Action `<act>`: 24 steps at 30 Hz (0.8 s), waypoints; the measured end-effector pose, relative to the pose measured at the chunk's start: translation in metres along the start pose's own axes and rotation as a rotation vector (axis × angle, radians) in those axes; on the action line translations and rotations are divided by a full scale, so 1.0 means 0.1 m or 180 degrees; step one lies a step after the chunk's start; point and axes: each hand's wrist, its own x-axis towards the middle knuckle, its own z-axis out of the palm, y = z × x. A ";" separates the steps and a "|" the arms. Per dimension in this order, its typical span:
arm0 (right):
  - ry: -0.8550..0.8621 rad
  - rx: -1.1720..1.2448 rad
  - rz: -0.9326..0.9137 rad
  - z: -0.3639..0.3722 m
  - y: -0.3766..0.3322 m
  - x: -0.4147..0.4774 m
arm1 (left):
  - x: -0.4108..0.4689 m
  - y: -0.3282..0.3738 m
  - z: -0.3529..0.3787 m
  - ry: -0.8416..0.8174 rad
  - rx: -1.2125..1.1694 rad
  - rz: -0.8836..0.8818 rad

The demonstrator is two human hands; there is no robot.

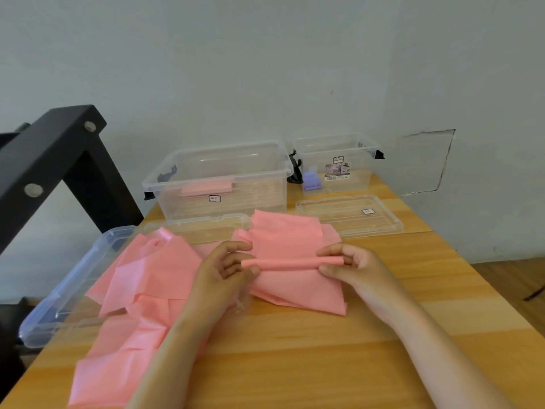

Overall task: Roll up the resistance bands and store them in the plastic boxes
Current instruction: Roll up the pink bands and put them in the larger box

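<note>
1. Head view, step in hand: rolling. The start of a pink band (290,264) is wound into a thin tight tube; most of its length lies loose and unrolled on the table (324,349).
2. Left hand (227,270): thumb and fingers pinch the tube's left end.
3. Right hand (351,264): thumb and fingers pinch the tube's right end.
4. Axis: the tube runs left to right across the table, level, its ends pointing to either side.
5. Location: just above the table, in front of the large box (259,196), which holds one pink roll (206,188).
6. Next move, as judged: turn both ends evenly along the loose sheet, keeping the edges square.
7. Also present: a small box (359,172) and a heap of pink bands (141,284).
</note>
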 end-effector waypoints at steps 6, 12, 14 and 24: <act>-0.0045 -0.0035 -0.0049 0.01 0.03 0.01 | -0.02 0.01 0.02 -0.0185 0.0231 -0.0080; -0.0067 -0.0062 -0.0088 0.01 0.01 0.01 | -0.05 0.04 0.04 -0.0098 0.0110 0.0056; -0.0035 -0.0062 -0.0076 0.01 0.02 0.01 | -0.03 0.01 0.02 -0.0162 0.0193 0.0018; 0.0017 -0.0229 0.0044 -0.01 0.05 0.02 | -0.02 0.01 0.01 -0.0248 0.0294 -0.0137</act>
